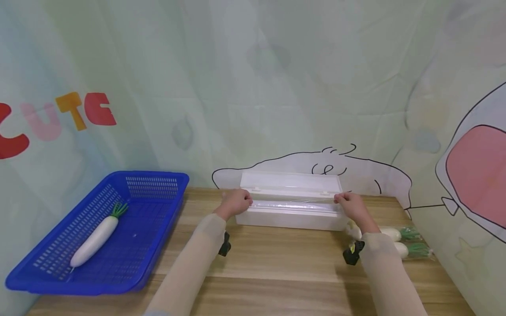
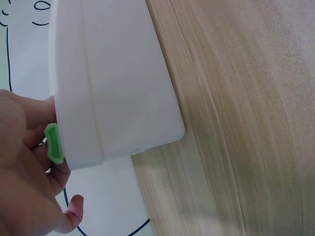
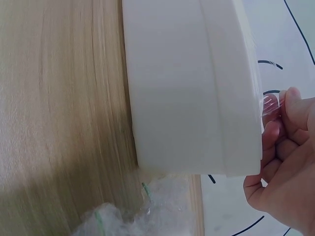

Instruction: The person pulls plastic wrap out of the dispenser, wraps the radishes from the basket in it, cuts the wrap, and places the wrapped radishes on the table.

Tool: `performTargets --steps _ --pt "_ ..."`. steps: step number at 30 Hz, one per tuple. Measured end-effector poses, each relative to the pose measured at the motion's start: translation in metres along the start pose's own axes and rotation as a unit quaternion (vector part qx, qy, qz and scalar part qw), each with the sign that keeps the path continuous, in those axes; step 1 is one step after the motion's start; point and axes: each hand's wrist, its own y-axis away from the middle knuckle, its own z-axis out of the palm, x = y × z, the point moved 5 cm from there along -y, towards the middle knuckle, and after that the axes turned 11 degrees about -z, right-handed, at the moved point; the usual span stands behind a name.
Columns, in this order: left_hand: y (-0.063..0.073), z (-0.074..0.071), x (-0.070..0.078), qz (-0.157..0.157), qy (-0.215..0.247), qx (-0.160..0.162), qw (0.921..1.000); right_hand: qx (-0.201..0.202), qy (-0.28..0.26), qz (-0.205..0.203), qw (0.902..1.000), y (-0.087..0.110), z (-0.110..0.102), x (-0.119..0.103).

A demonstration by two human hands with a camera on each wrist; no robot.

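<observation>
A long white cling film dispenser (image 1: pixel 290 220) stands on the table with its lid (image 1: pixel 290 180) raised at the back. Shiny cling film (image 1: pixel 294 205) lies across its opening. At the left end, my left hand (image 1: pixel 235 203) has curled fingers pinching the film's edge; the left wrist view shows a small green piece (image 2: pixel 54 143) beside these fingers, against the box. My right hand (image 1: pixel 353 208) pinches the film between thumb and forefinger at the other end, where a clear bit of film (image 3: pixel 271 104) shows at the fingertips. The box wall hides part of both hands' fingers in the wrist views.
On the left, a blue plastic basket (image 1: pixel 158 239) holds one white radish (image 1: pixel 96 241) with green stalks. Film-wrapped radishes (image 1: pixel 418 251) lie beyond my right wrist, near the table's right edge. A printed cloth (image 1: pixel 245 87) hangs close behind the dispenser.
</observation>
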Motion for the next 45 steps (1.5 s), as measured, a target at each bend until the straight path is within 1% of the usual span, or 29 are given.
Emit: performTargets --steps 3,9,13,16,20,22,26,29,31,33,37,39,41,45 --pt "-0.002 0.001 0.000 0.002 0.005 0.007 1.0000 0.009 -0.009 0.005 0.9999 -0.003 0.000 0.001" --pt "-0.007 0.002 0.001 -0.009 0.021 0.008 0.9997 0.012 -0.029 0.035 0.9989 -0.005 0.001 0.005" --pt "-0.012 0.002 0.001 0.006 -0.001 0.019 0.9998 0.015 -0.035 0.044 0.9983 -0.005 0.001 0.006" --pt "-0.014 0.003 -0.001 0.023 -0.016 0.034 0.9990 0.017 -0.029 0.035 0.9988 -0.006 0.001 0.004" --pt "-0.015 0.002 -0.004 0.030 0.002 0.053 0.9982 0.028 -0.017 0.013 0.9994 -0.006 0.001 0.002" --pt "-0.015 0.002 -0.004 0.030 0.011 0.053 0.9981 0.037 -0.008 0.002 0.9993 -0.007 0.001 0.001" --pt "-0.014 0.002 -0.004 0.026 0.009 0.037 0.9989 0.047 0.000 -0.006 0.9989 -0.008 0.001 0.001" --pt "-0.014 0.003 -0.004 0.021 0.007 0.025 0.9994 0.042 -0.002 0.003 0.9991 -0.009 0.002 0.003" --pt "-0.014 0.002 -0.004 0.021 0.003 0.024 0.9995 0.035 -0.003 0.005 0.9994 -0.009 0.002 0.003" --pt "-0.014 0.002 -0.004 0.023 0.003 0.025 0.9994 0.025 0.001 -0.001 0.9997 -0.008 0.002 0.002" --pt "-0.014 0.002 -0.004 0.032 0.001 0.037 0.9988 -0.004 0.011 -0.026 0.9996 -0.004 0.000 -0.001" --pt "-0.014 0.002 -0.004 0.032 0.005 0.041 0.9986 -0.013 0.014 -0.030 0.9994 -0.003 0.000 -0.001" --pt "-0.014 0.002 -0.004 0.030 0.008 0.045 0.9985 -0.013 0.015 -0.028 0.9994 -0.002 -0.001 -0.001" --pt "-0.015 0.002 -0.002 0.017 0.017 0.048 0.9985 0.002 0.031 -0.022 0.9993 0.000 -0.003 0.001"
